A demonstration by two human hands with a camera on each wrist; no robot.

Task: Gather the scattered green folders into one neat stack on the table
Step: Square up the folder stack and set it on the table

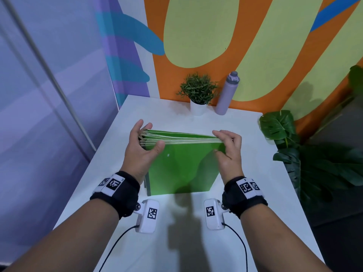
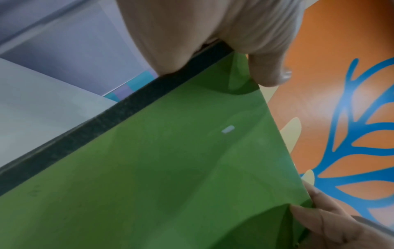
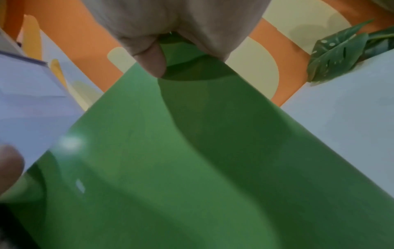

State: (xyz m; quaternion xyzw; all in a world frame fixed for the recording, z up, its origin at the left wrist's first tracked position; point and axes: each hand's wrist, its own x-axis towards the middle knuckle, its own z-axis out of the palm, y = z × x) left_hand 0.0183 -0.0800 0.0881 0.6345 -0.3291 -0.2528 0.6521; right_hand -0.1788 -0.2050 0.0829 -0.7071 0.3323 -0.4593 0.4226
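Observation:
A bundle of several green folders (image 1: pixel 182 165) stands upright on its lower edge on the white table (image 1: pixel 245 154), its pale top edges showing. My left hand (image 1: pixel 144 142) grips the bundle's upper left corner, thumb in front and fingers behind. My right hand (image 1: pixel 228 146) pinches the upper right corner. In the left wrist view the folder face (image 2: pixel 170 168) fills the frame beneath my left hand (image 2: pixel 234 55), with a dark spine along its left side. The right wrist view shows the same green face (image 3: pixel 192 160) under my right hand (image 3: pixel 170 43).
A small potted plant (image 1: pixel 198 95) and a lilac bottle (image 1: pixel 226 95) stand at the table's far edge by the painted wall. Large dark leaves (image 1: pixel 294 150) overhang the table's right side. A purple wall borders the left.

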